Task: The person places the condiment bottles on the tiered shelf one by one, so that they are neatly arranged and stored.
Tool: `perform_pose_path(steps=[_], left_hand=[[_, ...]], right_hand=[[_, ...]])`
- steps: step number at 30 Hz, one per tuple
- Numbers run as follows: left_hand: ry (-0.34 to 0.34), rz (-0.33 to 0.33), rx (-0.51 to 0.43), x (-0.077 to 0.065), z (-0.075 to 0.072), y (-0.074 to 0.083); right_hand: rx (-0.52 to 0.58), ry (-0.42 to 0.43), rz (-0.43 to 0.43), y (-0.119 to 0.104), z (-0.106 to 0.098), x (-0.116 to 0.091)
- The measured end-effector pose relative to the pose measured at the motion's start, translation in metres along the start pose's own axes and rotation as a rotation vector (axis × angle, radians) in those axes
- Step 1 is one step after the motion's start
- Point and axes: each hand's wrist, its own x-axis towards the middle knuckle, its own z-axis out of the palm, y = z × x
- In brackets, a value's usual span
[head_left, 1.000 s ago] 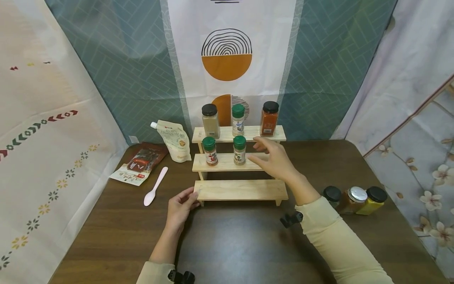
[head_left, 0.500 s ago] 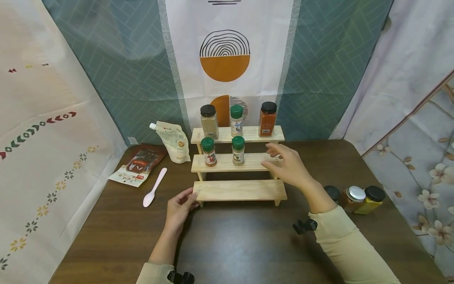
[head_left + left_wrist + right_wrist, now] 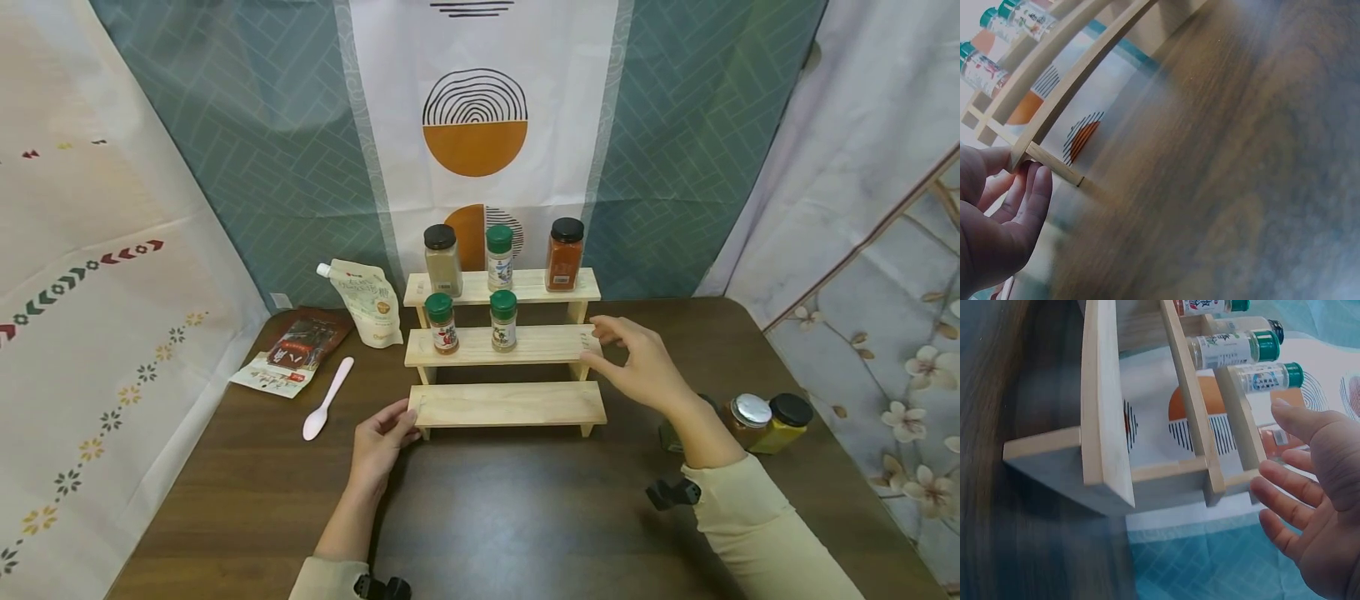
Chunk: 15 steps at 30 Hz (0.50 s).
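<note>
Your left hand point(image 3: 380, 442) pinches the left end of the bottom board point(image 3: 510, 404), so use light pressure there to steady the three-tier wooden rack point(image 3: 531, 286) without tilting it. The rack stands upright on the brown table point(image 3: 517, 525). Your right hand point(image 3: 637, 364) grasps nothing; its loosely bent fingers are beside the right end of the middle board point(image 3: 551, 342), and contact there is unclear. Move that hand gently: a knock could topple the green-capped shakers point(image 3: 504, 332) or the orange-red jar point(image 3: 564, 262) above.
</note>
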Motion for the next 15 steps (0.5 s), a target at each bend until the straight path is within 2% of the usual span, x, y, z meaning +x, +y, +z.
perform_pose_path(steps=[10, 15], left_hand=[[0.003, 0.0, 0.004, 0.0, 0.0, 0.0], [0.002, 0.001, -0.003, 0.001, 0.0, 0.0]], right_hand=[[-0.044, 0.05, -0.032, 0.013, -0.014, -0.017], [-0.07, 0.047, -0.033, 0.019, -0.021, -0.027]])
